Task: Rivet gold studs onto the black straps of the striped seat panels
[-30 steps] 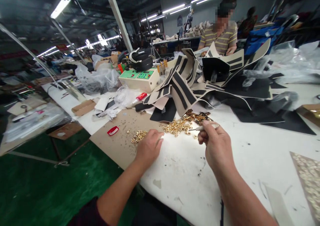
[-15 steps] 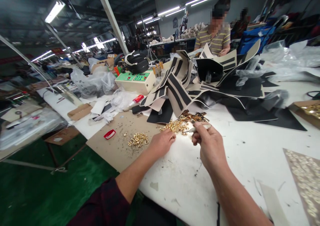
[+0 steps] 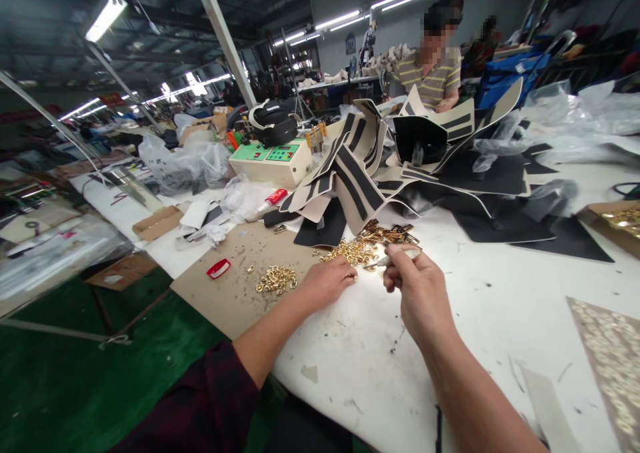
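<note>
My left hand [image 3: 330, 283] rests low over the table beside a pile of small gold rings [image 3: 353, 253]. Its fingers are bent together, with a tiny gold piece showing at the fingertips. A slim pale tool [image 3: 384, 261] with a pointed metal tip is pinched in my right hand [image 3: 413, 276], its tip directed left at the edge of the pile. Darker gold metal fittings [image 3: 393, 233] lie just behind. On the brown board [image 3: 220, 299] to the left sit a second heap of gold rings [image 3: 276, 279] and a red oval piece [image 3: 219, 269].
Beige and black panels [image 3: 357, 189] are heaped behind the rings. A green-topped machine [image 3: 273, 163] stands at the back left, near a red and white tube [image 3: 275, 197]. An open box [image 3: 617, 223] is at the right. A person [image 3: 430, 79] in a striped shirt is across the table.
My left hand has shifted slightly to the right, towards the tool tip, and a gold piece now shows at its fingertips. My right hand has hardly moved.
</note>
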`<state>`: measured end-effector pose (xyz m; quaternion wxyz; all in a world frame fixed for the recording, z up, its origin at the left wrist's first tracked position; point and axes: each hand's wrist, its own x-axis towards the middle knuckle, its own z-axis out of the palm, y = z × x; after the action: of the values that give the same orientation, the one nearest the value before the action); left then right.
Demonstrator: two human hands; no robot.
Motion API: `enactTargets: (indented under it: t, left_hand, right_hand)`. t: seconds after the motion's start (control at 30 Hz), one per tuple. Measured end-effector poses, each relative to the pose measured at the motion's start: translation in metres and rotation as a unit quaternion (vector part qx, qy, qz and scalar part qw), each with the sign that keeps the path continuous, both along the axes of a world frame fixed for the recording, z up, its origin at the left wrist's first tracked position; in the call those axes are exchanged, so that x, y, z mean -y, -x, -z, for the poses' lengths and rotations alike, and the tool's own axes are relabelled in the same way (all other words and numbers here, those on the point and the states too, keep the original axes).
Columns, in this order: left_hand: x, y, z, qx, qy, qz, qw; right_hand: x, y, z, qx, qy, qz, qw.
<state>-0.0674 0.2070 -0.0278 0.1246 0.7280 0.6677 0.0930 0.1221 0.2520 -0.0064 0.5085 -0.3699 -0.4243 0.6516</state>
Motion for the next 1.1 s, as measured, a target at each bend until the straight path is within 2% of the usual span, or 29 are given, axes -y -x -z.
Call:
enactTargets:
  t: [0.1, 0.17, 0.3, 0.43, 0.6, 0.8, 1.1]
  left_hand:
    - [0.005, -0.01, 0.006, 0.038, -0.021, -0.032, 0.999]
    - [0.014, -0.019, 0.013, 0.138, -0.058, -0.059, 0.987]
    - [0.037, -0.032, 0.028, 0.363, -0.12, -0.14, 0.914]
    - [0.045, -0.037, 0.038, 0.45, -0.145, -0.195, 0.859]
    - [0.043, -0.038, 0.037, 0.484, -0.157, -0.19, 0.839]
    - [0.044, -0.04, 0.035, 0.48, -0.169, -0.182, 0.841]
    - [0.045, -0.04, 0.033, 0.471, -0.172, -0.18, 0.846]
  right_hand:
    - [-0.001, -0.001, 0.0, 0.01, -0.006, 0.008, 1.0]
    - [0.0, -0.003, -0.002, 0.033, -0.021, 0.016, 0.999]
    - [0.005, -0.006, -0.007, 0.117, -0.076, 0.001, 0.99]
    - [0.01, -0.003, -0.006, 0.166, -0.116, -0.049, 0.978]
    - [0.012, 0.0, 0.001, 0.25, -0.168, -0.07, 0.951]
    - [0.011, 0.003, 0.005, 0.353, -0.222, -0.047, 0.908]
    - [0.011, 0.005, 0.008, 0.401, -0.227, -0.045, 0.887]
